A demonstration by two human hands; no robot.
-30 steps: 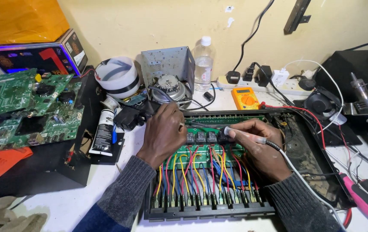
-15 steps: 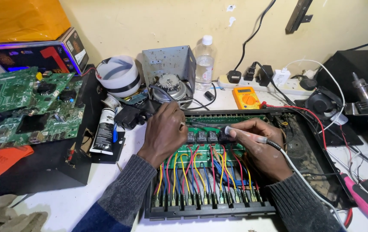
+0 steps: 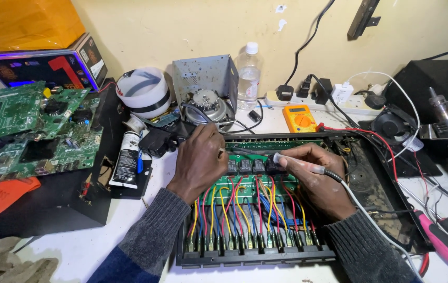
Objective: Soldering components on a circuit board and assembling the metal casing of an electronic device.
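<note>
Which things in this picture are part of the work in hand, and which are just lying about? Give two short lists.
In hand:
left hand, resting on the green relay board
right hand, holding a corded pen-shaped tool
coloured wires
black chassis

Lying about:
orange multimeter
plastic water bottle
white tape roll
pink-handled screwdriver
loose green circuit boards

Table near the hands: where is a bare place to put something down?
Bare white table lies left of the left hand's sleeve, below the black panel. Behind the open chassis and right of it, cables and tools crowd.
</note>
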